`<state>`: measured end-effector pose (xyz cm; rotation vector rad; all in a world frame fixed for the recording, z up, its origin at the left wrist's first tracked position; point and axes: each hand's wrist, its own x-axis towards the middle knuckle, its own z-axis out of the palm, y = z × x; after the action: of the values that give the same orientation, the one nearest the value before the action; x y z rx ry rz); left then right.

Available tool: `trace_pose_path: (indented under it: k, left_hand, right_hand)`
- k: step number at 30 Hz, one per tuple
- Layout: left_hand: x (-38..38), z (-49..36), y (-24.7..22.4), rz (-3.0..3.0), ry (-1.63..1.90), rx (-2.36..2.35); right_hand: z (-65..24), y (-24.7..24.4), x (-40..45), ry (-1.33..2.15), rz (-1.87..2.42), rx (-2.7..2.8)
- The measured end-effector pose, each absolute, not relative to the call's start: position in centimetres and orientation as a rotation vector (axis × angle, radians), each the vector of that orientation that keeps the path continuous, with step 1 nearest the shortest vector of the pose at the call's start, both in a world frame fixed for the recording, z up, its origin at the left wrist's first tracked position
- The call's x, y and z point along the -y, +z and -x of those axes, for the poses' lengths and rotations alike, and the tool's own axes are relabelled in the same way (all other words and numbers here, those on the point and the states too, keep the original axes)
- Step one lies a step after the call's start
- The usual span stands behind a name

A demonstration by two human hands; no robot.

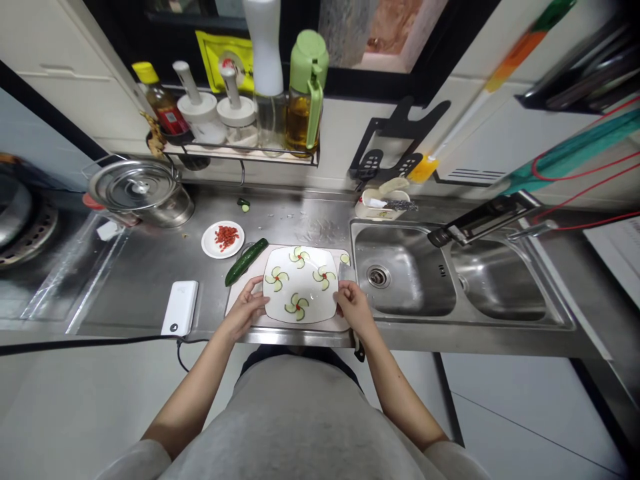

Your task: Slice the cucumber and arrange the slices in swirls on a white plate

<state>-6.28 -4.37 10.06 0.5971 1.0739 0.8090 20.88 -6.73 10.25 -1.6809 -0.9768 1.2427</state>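
A white square plate (301,317) sits over a pale cutting board (337,325), bearing several pinwheels of cucumber slices with red centres. My left hand (247,308) grips the plate's left edge, thumb on the rim. On the opposite edge, my right hand (354,305) is closed on the rim. A whole cucumber (247,261) lies at the board's upper left. Just right of the plate is a knife (359,349), its blade partly hidden by my right hand. One cucumber slice (345,259) rests at the board's upper right corner.
A small white plate of red bits (211,247) stands left of the cucumber. Behind it are cucumber ends (244,205). A white power bank (180,308) lies near the front edge. There is a lidded steel pot (167,205) at left and a double sink (410,283) at right.
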Motion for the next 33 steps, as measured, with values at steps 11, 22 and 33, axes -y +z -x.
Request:
trace_pose_path:
  k: [11, 22, 33]
  left_hand:
    - [3.9, 5.7, 10.0, -0.605, 0.843, -1.001]
    - [3.9, 4.7, 8.9, -0.56, 0.901, -0.964]
    - [4.4, 2.7, 8.2, -0.529, 0.861, -0.946]
  right_hand:
    - [-20.9, 11.2, 6.8, 1.258, 1.612, 0.848]
    - [-20.3, 9.9, 6.6, 1.227, 1.578, 0.604]
    - [-19.0, 8.2, 6.8, 1.376, 1.398, 0.207]
